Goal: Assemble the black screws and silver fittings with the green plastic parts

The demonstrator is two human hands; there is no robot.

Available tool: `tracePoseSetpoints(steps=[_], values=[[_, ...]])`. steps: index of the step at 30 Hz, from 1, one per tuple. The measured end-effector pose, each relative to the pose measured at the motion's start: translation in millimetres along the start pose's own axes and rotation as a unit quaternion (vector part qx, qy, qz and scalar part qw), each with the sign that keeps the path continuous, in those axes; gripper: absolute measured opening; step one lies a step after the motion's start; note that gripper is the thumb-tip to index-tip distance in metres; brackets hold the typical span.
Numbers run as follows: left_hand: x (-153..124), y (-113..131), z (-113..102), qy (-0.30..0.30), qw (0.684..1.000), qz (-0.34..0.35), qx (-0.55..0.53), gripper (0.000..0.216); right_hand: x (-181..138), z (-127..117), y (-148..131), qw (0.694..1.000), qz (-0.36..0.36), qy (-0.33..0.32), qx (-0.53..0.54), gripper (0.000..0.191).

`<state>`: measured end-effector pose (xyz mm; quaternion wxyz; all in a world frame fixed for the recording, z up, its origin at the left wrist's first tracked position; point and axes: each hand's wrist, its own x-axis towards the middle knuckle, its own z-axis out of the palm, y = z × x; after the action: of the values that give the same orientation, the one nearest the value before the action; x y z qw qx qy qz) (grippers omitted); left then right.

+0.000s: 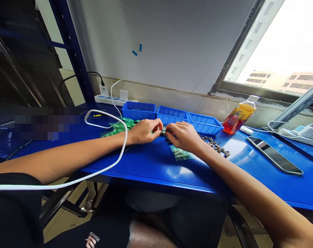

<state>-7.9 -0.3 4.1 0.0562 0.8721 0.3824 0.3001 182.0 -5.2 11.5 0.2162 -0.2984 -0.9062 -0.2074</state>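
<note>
Over the blue table, my left hand (146, 131) is closed, its thumb and fingertips pinched together. Facing it at close range, my right hand (183, 136) is pinched as well. A small dark, thin piece shows between the two sets of fingertips, too small to name. Behind and beside my left wrist lies a heap of green plastic packets (120, 126). Under my right hand is a small clear-green packet (181, 153) with pale strips in it. A pile of small metal pieces like screws (215, 145) spreads beside my right wrist, partly hidden by it.
Three blue bins (205, 124) line the back of the table. A drink bottle (239, 115) stands right of them, and a phone (275, 155) lies at the right. A white cable (124, 146) loops across my left forearm. A power strip (107, 100) sits at the wall.
</note>
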Motion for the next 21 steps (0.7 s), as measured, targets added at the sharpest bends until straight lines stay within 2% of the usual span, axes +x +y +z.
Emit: tracePoseSetpoints(steps=[10,21], values=[[-0.3,0.5,0.2,-0.002,1.000,-0.008,-0.004,0.013,-0.3,-1.1,-0.8,1.000,0.005,-0.015,-0.003,0.015],[-0.6,0.5,-0.3,-0.002,1.000,-0.008,-0.003,0.013,0.2,0.7,-0.5,1.000,0.013,-0.001,-0.008,0.022]])
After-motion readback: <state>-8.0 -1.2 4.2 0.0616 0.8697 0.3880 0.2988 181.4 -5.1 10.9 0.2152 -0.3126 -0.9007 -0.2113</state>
